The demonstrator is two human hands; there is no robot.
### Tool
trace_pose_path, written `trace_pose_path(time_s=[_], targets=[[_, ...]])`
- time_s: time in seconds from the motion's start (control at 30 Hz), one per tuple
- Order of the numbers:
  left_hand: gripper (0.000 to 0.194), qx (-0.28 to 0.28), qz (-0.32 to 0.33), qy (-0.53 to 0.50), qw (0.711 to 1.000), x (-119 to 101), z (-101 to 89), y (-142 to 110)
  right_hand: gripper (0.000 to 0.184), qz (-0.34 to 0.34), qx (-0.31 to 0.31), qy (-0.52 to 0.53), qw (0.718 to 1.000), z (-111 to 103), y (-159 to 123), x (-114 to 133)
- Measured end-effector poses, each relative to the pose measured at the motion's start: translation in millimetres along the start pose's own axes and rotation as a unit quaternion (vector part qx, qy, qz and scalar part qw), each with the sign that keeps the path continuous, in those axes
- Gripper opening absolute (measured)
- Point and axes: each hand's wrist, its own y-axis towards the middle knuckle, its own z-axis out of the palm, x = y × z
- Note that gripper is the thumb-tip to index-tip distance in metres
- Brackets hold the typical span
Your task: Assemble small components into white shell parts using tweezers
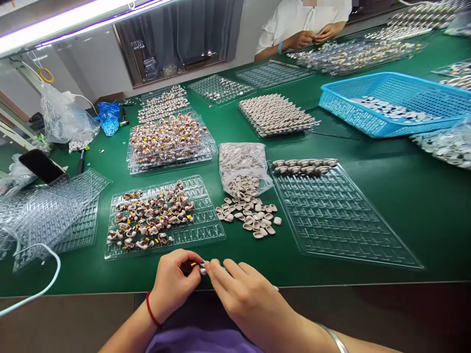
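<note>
My left hand [177, 279], with a red cord at the wrist, pinches a small pale earbud part [203, 270] at the table's front edge. A yellow bit shows between its fingers. My right hand [245, 290] meets it there with fingers closed at the same part; its fingertips cover what else they grip. Just beyond my hands, a clear tray [206, 235] carries rows of similar earbud parts [154, 215] with yellow bits. To its right, loose beige shell covers [257, 220] spill from a plastic bag [241, 159]. Another clear tray [342, 215] holds beige covers [305, 166] along its far end.
Stacked filled trays [167, 139] stand behind the near tray. A block of beige parts [277, 113] and a blue basket [382, 128] lie farther back. Empty trays [55, 215], a phone [41, 164] and a white cable [55, 274] are at left. A co-worker's hands [312, 37] work across the table.
</note>
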Motion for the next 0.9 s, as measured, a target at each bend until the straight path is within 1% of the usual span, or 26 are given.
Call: trace_pose_path(time_s=[0.17, 0.3, 0.4, 0.47, 0.5, 0.6, 0.63, 0.7, 0.8, 0.87, 0.9], targets=[[0.018, -0.01, -0.001, 0.001, 1.0, -1.6, 1.9, 0.2, 0.033, -0.004, 0.018, -0.015, 1.0, -0.9, 1.0, 3.9], [0.017, -0.017, -0.003, 0.005, 1.0, -0.9, 3.6, -0.3, 0.025, -0.004, 0.028, -0.012, 1.0, -0.6, 0.5, 2.7], [0.015, -0.019, -0.014, -0.008, 1.0, 0.5, 3.2, -0.7, 0.022, 0.014, 0.022, 0.041, 0.999, -3.6, -0.1, -7.2], [0.015, -0.004, -0.035, -0.047, 0.998, 0.3, 1.3, -0.9, 0.027, 0.047, 0.028, 0.114, 0.992, -5.7, -0.8, -15.7], [0.014, 0.01, -0.05, -0.078, 0.996, -0.4, -0.1, -1.0, 0.03, 0.067, 0.038, 0.163, 0.984, -5.9, -1.1, -19.3], [0.011, 0.063, -0.093, -0.179, 0.978, -5.1, -4.5, -0.7, 0.033, 0.107, 0.067, 0.316, 0.94, -0.1, -2.6, -24.1], [0.01, 0.078, -0.103, -0.211, 0.969, -7.0, -5.6, -0.4, 0.031, 0.107, 0.067, 0.357, 0.926, 4.0, -3.1, -23.7], [0.015, 0.103, -0.121, -0.268, 0.95, -9.9, -6.4, 0.5, 0.025, 0.087, 0.045, 0.41, 0.907, 13.4, -3.9, -21.5], [0.027, 0.121, -0.16, -0.34, 0.919, -10.4, -4.8, 1.7, 0.024, 0.046, 0.004, 0.444, 0.895, 23.3, -4.0, -19.6], [0.034, 0.128, -0.182, -0.37, 0.902, -9.3, -3.8, 1.7, 0.028, 0.017, -0.014, 0.45, 0.893, 23.9, -3.5, -21.0], [0.036, 0.132, -0.184, -0.377, 0.898, -9.0, -4.1, 1.5, 0.03, 0.006, -0.018, 0.453, 0.891, 22.8, -3.4, -22.3]])
